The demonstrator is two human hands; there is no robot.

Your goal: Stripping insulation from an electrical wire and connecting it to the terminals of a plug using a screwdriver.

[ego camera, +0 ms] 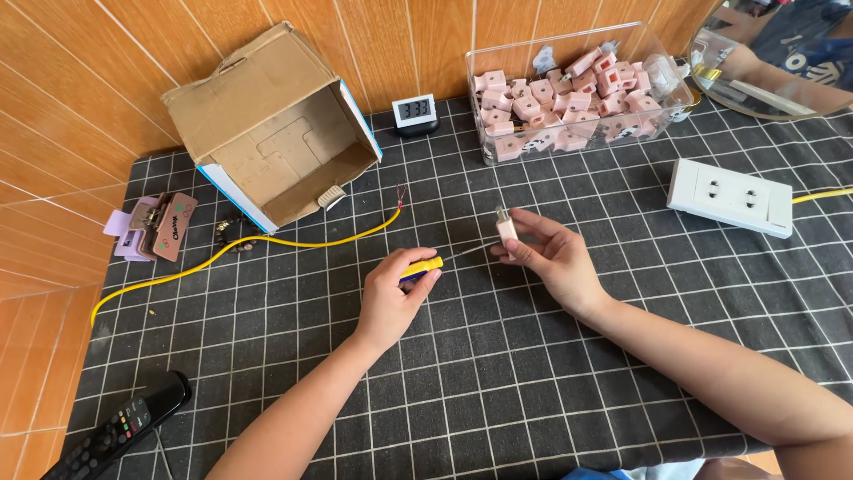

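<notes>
Gripping a yellow-handled screwdriver in my left hand, its tip at the small pink plug pinched in my right hand above the mat, I judge the screw unfinished, the yellow wire lying unattached.

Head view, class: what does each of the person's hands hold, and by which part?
The left hand grips a screwdriver by its yellow handle. The right hand pinches a small pink plug by its body, between fingertips.

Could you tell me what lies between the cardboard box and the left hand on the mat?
In the head view, the yellow cable crosses between the cardboard box and left hand.
</notes>
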